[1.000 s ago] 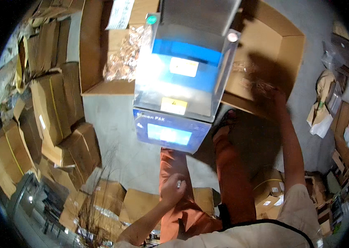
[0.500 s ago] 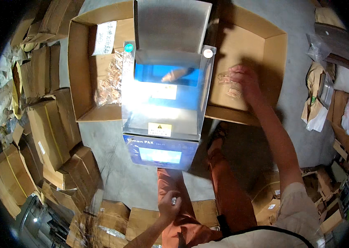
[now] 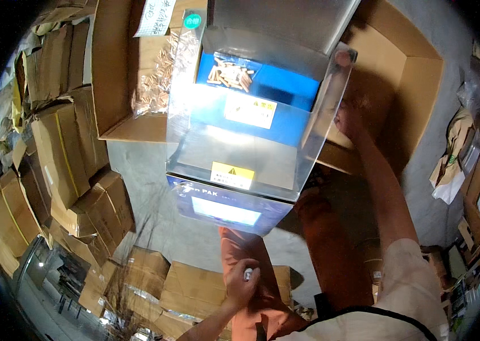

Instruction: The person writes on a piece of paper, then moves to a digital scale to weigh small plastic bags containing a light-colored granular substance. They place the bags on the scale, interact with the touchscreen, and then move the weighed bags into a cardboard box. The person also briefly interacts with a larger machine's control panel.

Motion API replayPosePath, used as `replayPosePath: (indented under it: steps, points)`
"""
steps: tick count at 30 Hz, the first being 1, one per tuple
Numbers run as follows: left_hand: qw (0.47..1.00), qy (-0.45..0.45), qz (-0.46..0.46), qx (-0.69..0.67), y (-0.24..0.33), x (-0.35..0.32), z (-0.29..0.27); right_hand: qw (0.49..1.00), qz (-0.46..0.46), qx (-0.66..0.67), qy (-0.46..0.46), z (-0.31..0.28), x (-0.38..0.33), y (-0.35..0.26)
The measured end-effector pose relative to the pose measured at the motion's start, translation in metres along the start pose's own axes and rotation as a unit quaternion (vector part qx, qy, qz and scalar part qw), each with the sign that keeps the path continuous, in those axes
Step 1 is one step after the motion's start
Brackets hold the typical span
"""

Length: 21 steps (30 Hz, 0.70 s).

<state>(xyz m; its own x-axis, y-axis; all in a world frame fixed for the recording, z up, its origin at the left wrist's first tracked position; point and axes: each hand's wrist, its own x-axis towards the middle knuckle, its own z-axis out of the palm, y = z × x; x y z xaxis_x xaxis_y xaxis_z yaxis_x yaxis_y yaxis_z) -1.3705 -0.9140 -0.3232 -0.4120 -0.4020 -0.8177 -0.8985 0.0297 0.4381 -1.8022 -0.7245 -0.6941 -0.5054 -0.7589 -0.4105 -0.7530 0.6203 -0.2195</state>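
My left hand [image 3: 241, 282] rests in a fist on my left thigh, with a small whitish object [image 3: 248, 274] showing between its fingers. At the right, my right hand [image 3: 349, 120] reaches into a cardboard box [image 3: 422, 108], close to the clear side panel of a packaging machine [image 3: 231, 207]. Its fingers are shaded and partly hidden, so their grip does not show. On the machine's blue belt [image 3: 285, 91] lies a clear bag of small copper-coloured pieces [image 3: 231, 74]. The machine has a clear guard, a grey metal cover and a lit screen [image 3: 226, 211].
A second cardboard box [image 3: 109, 85] on the left holds a heap of bagged copper-coloured pieces [image 3: 157, 85] and a written paper sheet [image 3: 155, 17]. Stacked cartons [image 3: 61, 153] line the left side. Paper and plastic scraps [image 3: 450, 153] lie at the right.
A bag of copper-coloured pieces now shows on the blue belt, where a blurred shape was. My view has shifted; the right hand is nearer the machine's side, and the packets beside it no longer show.
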Motion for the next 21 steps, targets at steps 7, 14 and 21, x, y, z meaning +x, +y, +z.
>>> replayPosePath:
  steps: [7, 14, 21]
  points:
    - [0.994, -0.04, 0.039, 0.089, 0.008, 0.001, -0.002, 0.925, 0.139, 0.331, 0.127, -0.07, -0.072, -0.014]
    - [0.976, -0.022, 0.1, 0.191, 0.012, -0.001, -0.023, 0.68, 0.255, 0.682, 0.078, -0.208, -0.1, -0.05]
    - [0.974, -0.037, 0.09, 0.202, -0.004, -0.002, -0.033, 0.704, 0.23, 0.661, 0.119, -0.218, -0.107, -0.044]
